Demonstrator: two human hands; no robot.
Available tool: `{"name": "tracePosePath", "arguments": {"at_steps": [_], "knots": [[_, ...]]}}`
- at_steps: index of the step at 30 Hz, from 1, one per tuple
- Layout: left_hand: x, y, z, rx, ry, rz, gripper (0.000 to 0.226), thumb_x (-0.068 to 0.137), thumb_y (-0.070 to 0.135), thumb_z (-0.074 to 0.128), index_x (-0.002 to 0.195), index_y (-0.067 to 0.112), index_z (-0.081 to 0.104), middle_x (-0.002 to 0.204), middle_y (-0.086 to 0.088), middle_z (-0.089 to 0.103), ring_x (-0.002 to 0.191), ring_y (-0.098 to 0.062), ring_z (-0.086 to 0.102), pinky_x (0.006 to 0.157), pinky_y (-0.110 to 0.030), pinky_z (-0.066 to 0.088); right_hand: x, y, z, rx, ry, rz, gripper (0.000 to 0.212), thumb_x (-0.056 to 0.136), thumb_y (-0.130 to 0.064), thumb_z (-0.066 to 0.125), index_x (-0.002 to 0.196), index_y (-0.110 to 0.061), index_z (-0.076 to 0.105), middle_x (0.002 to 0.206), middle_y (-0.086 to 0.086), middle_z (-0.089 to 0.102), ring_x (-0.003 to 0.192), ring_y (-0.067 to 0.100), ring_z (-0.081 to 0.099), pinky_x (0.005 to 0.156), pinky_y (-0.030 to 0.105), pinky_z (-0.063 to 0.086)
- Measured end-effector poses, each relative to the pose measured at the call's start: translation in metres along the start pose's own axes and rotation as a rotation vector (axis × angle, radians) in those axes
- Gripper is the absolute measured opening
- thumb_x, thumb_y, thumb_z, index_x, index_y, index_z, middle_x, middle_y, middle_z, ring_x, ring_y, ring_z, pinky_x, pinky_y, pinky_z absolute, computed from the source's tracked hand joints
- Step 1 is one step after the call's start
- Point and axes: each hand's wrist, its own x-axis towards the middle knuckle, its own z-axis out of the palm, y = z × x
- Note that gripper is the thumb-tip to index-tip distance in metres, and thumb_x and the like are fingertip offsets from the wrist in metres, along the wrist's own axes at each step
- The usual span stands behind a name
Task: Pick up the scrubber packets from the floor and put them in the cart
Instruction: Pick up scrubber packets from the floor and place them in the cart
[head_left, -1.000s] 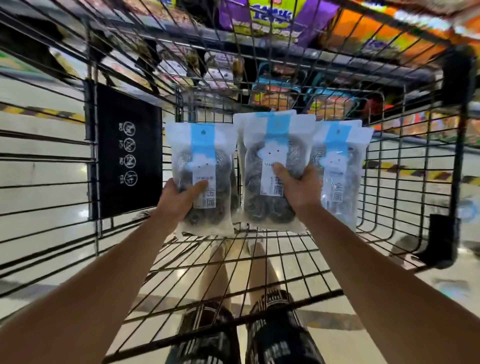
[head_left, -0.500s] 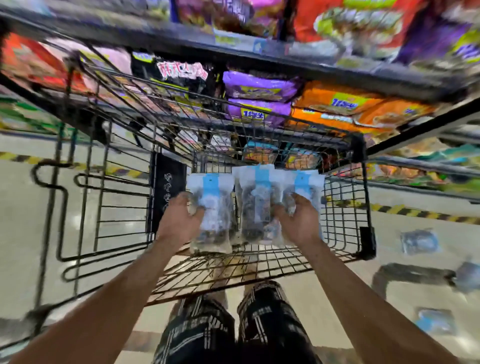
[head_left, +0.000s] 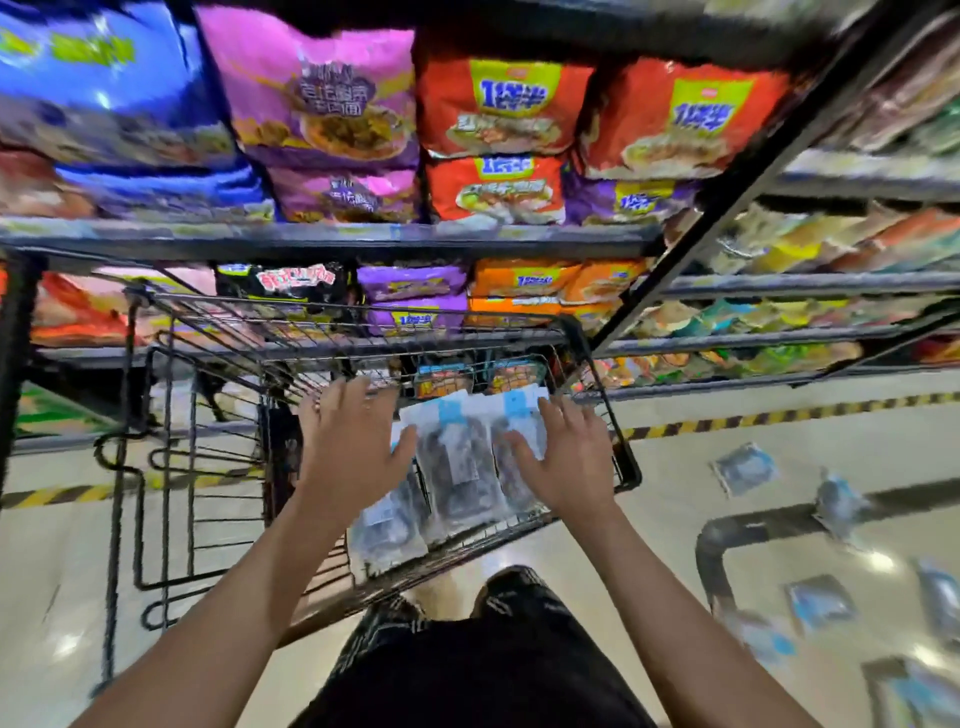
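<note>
Three clear scrubber packets (head_left: 457, 467) with blue header strips lie side by side in the black wire cart (head_left: 623, 462). My left hand (head_left: 348, 441) hovers over the leftmost packet with fingers spread, holding nothing. My right hand (head_left: 566, 457) is spread over the rightmost packet, fingertips touching or just above it. Several more scrubber packets (head_left: 743, 467) lie scattered on the shiny floor to the right of the cart.
Shelves of noodle bags (head_left: 498, 114) stand right behind the cart. A yellow-black hazard stripe (head_left: 779, 415) runs along the floor at the shelf base. Another dark cart frame (head_left: 727, 535) sits on the floor at right, among the packets. My legs in dark shorts are below.
Both hands held the packets upright inside the cart; now the packets lie flat in the cart and both hands have let go and spread. My view has risen away from the cart.
</note>
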Motion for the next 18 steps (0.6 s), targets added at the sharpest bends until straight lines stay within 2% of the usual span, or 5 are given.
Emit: {"name": "tracePosePath", "arguments": {"at_steps": [4,7,9,13,18], "knots": [[0.009,0.046,-0.009,-0.032,0.019,0.135,0.053,0.084,0.05,0.049,0.117,0.014,0.069,0.126,-0.019,0.061,0.114,-0.042,0.056,0.102,-0.061,0.036,-0.023,0.032,-0.021,-0.031,0.063,0.049,0.073,0.099,-0.065,0.039,0.143,-0.011,0.062,0.144,0.015,0.063,0.131,0.041,0.057,0.114,0.055,0.04],[0.01,0.091,-0.011,-0.033,0.017,0.231,0.053,0.084,0.053,0.046,0.118,0.018,0.068,0.13,-0.016,0.059,0.118,-0.041,0.054,0.103,-0.062,0.036,-0.049,0.066,-0.034,-0.022,0.156,0.129,0.066,0.097,-0.057,0.048,0.136,-0.007,0.065,0.135,0.018,0.067,0.12,0.044,0.061,0.106,0.055,0.046],[0.007,0.122,-0.008,-0.02,0.014,0.309,0.055,0.085,0.053,0.044,0.119,0.018,0.068,0.131,-0.017,0.06,0.12,-0.041,0.055,0.102,-0.061,0.037,-0.073,0.093,-0.038,-0.038,0.185,0.218,0.063,0.096,-0.057,0.051,0.133,-0.007,0.064,0.129,0.016,0.067,0.114,0.046,0.061,0.097,0.054,0.048],[-0.009,0.195,0.001,0.008,0.029,0.478,0.053,0.083,0.051,0.045,0.115,0.016,0.07,0.128,-0.018,0.064,0.114,-0.041,0.058,0.097,-0.059,0.039,-0.135,0.146,-0.048,-0.022,0.185,0.43,0.073,0.097,-0.064,0.044,0.147,-0.012,0.058,0.15,0.015,0.059,0.134,0.045,0.054,0.112,0.057,0.043],[-0.047,0.298,0.016,0.003,-0.05,0.657,0.047,0.081,0.05,0.05,0.109,0.02,0.072,0.121,-0.013,0.064,0.114,-0.04,0.058,0.09,-0.055,0.042,-0.231,0.219,-0.053,0.042,0.31,0.625,0.068,0.096,-0.058,0.052,0.138,-0.006,0.064,0.14,0.02,0.065,0.125,0.046,0.061,0.108,0.057,0.047]]}}
